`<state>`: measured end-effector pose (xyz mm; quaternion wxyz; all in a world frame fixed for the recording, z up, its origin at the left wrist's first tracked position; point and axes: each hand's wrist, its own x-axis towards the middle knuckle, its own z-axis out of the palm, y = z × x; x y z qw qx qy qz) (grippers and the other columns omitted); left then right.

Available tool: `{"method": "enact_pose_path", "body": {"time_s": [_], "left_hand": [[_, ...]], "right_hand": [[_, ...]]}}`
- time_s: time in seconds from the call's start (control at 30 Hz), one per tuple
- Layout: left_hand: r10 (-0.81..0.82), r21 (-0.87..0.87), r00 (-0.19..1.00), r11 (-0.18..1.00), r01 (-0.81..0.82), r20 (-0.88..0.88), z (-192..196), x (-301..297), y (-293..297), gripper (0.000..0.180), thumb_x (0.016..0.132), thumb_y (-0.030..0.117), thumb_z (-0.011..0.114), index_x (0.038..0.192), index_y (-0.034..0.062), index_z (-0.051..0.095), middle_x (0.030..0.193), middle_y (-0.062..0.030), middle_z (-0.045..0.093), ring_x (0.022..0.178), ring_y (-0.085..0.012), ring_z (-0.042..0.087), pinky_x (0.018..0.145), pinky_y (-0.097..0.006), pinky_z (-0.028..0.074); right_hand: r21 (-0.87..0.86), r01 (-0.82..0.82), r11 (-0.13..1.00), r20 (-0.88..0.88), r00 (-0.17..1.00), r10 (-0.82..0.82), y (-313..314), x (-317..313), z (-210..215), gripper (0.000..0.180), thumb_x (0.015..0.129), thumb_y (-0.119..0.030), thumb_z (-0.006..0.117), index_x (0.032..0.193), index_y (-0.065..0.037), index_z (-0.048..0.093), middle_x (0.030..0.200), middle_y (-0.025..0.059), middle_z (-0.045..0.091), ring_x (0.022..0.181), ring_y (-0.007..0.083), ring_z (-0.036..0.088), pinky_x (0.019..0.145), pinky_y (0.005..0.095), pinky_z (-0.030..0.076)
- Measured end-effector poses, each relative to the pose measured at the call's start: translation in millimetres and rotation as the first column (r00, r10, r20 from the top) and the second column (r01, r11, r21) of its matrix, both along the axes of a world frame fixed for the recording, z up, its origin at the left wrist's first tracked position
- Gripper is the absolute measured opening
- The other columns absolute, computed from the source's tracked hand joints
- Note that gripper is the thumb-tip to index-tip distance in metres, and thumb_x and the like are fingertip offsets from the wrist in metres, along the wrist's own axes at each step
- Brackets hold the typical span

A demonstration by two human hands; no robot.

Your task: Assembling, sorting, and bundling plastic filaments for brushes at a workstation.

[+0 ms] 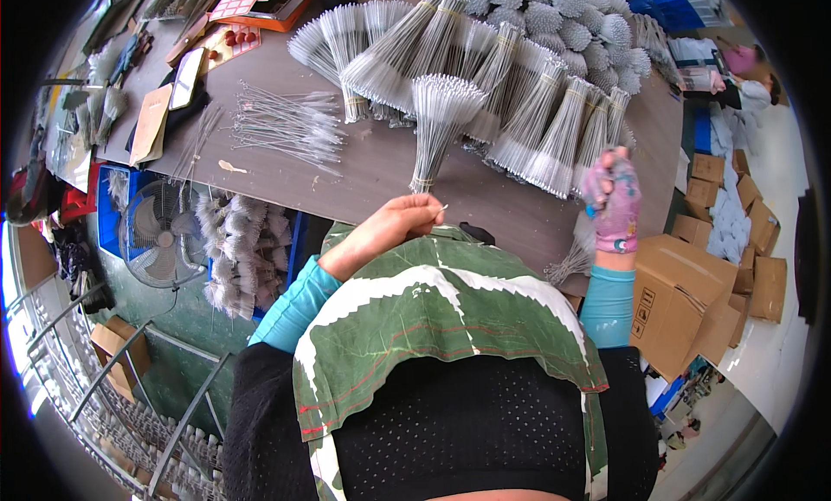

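Observation:
My bare left hand (407,220) is at the table's near edge, thumb and forefinger pinched together. A tiny pale tip shows at the fingertips, too small to name. Just beyond it, a bundle of thin wire brushes (433,125) lies with its narrow end toward my hand and its white-tipped ends fanned out. My right hand (613,202), in a pink patterned glove with the fingertips bare, is raised over the table's right side, fingers curled in. Whatever it may hold is hidden. Beneath it, loose wire brushes (571,260) lie near the edge.
Tied brush bundles (554,138) line the back of the table (372,168), with a pile of bristle heads (563,21) behind. Loose wires (290,125) lie left. A fan (164,233) and blue bin (299,250) stand below left; cardboard boxes (684,293) stand right.

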<state>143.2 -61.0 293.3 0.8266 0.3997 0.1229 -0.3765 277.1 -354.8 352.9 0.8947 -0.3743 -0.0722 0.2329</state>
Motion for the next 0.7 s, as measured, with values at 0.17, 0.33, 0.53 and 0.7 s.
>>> {"method": "enact_pose_path", "body": {"time_s": [0.17,0.33,0.53,0.7], "left_hand": [[0.034,-0.082,0.998,0.996,-0.039,-0.059,22.4,13.7,0.8,0.015,0.093,0.019,0.047,0.088,0.0068,0.054,0.064,0.0086,0.033,0.056,-0.0013,0.026,0.049,-0.017,0.02],[0.048,-0.138,0.995,0.989,-0.06,-0.088,15.5,9.4,9.9,0.014,0.092,0.017,0.047,0.088,0.0056,0.055,0.063,0.0095,0.035,0.053,-0.0014,0.026,0.047,-0.018,0.02],[0.011,-0.248,0.985,0.967,-0.055,-0.174,13.8,8.9,16.2,0.015,0.092,0.015,0.045,0.087,0.0043,0.055,0.059,0.009,0.032,0.052,-0.0024,0.025,0.047,-0.018,0.02],[0.002,-0.278,0.982,0.959,-0.055,-0.187,12.3,10.4,24.0,0.016,0.092,0.014,0.045,0.087,0.0037,0.056,0.059,0.0088,0.031,0.051,-0.0044,0.024,0.047,-0.02,0.02]], "right_hand": [[-0.591,-0.279,0.757,-0.294,0.948,0.121,64.9,-46.2,-14.4,0.03,0.095,-0.034,0.048,0.087,-0.006,0.057,0.057,-0.0035,0.045,0.046,0.0064,0.043,0.04,0.0188,0.032],[-0.658,-0.46,0.596,-0.398,0.885,0.243,94.4,-64.1,-9.7,0.026,0.094,-0.032,0.05,0.09,-0.007,0.058,0.06,-0.0035,0.047,0.047,0.0048,0.044,0.041,0.0179,0.032],[-0.62,-0.565,0.544,-0.458,0.824,0.334,111.8,-67.3,-8.0,0.018,0.091,-0.025,0.053,0.089,-0.008,0.06,0.063,-0.0025,0.051,0.049,0.0037,0.045,0.044,0.0169,0.033],[-0.616,-0.565,0.549,-0.466,0.823,0.325,116.3,-68.8,-15.3,0.018,0.091,-0.025,0.054,0.091,-0.008,0.06,0.062,-0.0026,0.051,0.048,0.0035,0.045,0.043,0.0168,0.033]]}}
